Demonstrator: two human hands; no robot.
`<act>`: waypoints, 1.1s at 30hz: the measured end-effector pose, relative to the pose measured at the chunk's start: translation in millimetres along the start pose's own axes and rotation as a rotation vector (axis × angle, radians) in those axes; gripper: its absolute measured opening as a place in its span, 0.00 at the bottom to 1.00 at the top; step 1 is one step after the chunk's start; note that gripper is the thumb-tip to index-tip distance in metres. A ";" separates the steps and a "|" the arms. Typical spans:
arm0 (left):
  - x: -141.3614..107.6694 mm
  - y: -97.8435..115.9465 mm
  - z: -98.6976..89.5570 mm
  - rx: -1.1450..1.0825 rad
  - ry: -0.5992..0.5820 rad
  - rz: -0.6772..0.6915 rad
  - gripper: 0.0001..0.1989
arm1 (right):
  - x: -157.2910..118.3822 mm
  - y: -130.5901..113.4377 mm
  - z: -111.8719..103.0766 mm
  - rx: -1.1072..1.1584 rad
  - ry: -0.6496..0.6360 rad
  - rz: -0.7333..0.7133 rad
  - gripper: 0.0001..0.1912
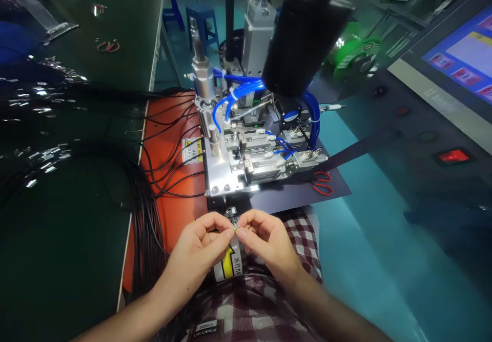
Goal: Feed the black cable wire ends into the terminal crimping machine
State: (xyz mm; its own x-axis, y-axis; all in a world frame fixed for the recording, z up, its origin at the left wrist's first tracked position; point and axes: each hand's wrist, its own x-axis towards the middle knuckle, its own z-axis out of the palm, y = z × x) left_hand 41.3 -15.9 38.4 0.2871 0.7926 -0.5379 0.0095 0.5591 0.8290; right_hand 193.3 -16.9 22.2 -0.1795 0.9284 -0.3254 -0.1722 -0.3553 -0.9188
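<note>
My left hand (205, 247) and my right hand (271, 242) meet in front of the machine, thumbs and forefingers pinched. Between the fingertips are tiny thin wire ends (236, 227), pale metallic with a yellowish tint; the fingers cover most of them. Just behind the fingertips sits a small metal fixture (231, 212) at the machine's front. Below the hands is a cylinder with a yellow arrow label (228, 265). The machine (261, 147) has silver blocks and blue air tubes.
Black cables (144, 219) hang over the table edge at left, several reaching across the orange surface (172, 121) to the machine. Red-handled scissors (323, 184) lie at right; another red-handled tool (108, 45) lies on the dark table. A control panel (442, 101) stands at right.
</note>
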 end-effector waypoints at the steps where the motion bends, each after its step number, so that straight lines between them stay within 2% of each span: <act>1: -0.5 -0.1 -0.1 0.005 0.001 0.003 0.11 | 0.0 0.8 0.5 0.008 0.004 0.004 0.06; 10: -0.7 -3.5 1.3 0.008 -0.004 0.040 0.11 | 1.3 6.1 4.3 0.093 0.022 0.040 0.07; 33: -2.0 -1.1 2.3 -0.001 0.022 0.012 0.12 | 5.0 3.4 7.3 0.086 0.023 0.043 0.07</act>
State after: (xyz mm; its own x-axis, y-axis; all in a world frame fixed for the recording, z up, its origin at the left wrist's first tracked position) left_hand 42.9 -18.7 38.9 0.2661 0.8045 -0.5311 0.0050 0.5498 0.8353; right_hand 184.7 -14.3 19.0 -0.1666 0.9139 -0.3702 -0.2470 -0.4022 -0.8816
